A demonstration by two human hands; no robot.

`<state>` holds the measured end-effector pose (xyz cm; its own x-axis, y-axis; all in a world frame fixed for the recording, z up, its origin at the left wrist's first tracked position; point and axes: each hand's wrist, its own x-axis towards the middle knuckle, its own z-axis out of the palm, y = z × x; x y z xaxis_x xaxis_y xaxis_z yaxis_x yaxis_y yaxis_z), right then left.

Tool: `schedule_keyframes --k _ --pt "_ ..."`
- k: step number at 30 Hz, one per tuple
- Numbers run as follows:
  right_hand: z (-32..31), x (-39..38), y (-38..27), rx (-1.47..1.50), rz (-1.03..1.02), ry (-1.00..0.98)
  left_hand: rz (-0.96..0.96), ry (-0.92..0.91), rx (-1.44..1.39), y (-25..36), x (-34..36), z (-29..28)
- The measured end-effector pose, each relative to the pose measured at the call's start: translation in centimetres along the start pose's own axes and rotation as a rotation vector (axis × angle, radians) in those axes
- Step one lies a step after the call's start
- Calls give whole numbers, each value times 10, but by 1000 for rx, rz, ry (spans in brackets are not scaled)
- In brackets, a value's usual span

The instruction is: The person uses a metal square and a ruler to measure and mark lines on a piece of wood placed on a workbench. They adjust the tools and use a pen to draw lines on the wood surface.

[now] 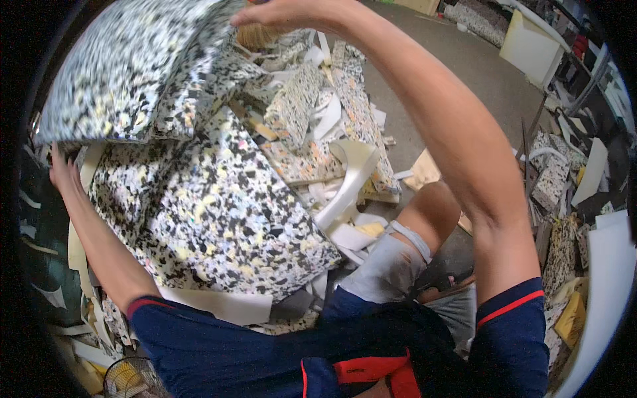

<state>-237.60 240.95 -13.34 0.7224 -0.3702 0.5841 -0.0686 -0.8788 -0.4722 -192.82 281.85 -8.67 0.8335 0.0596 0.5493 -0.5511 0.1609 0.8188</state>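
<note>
foam scraps (pixel 292 99); brush (pixel 256 36) pointing downward

The speckled slab (pixel 232 212) looks like bonded foam, matt and coarsely grained, pressed from black, white and pale yellow crumbs. The raised sheet (pixel 113 73) above the slab seems the same crumb foam, though blur softens its texture. The brush (pixel 255 36) beyond the slab's top shows dry, fibrous tan bristles. Right of the slab, a curved offcut (pixel 352 179) is smooth cream foam with a faint sheen, and the floor (pixel 411 60) is dull, hard and grey. Nearer than the slab, the shirt (pixel 265 358) is soft matt navy cloth with red cloth trim.
</note>
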Motion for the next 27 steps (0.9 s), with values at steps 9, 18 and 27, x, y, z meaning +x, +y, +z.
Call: schedule_keyframes --k 9,18,27 --pt "71 -182 162 -591 234 -519 434 -450 678 -93 -514 -78" --pt "112 -223 137 -692 -76 -1016 -1653 -544 -201 -109 -664 -70" --pt "153 -235 173 -745 -269 -1054 -1189 -427 -825 -115 -673 -49"
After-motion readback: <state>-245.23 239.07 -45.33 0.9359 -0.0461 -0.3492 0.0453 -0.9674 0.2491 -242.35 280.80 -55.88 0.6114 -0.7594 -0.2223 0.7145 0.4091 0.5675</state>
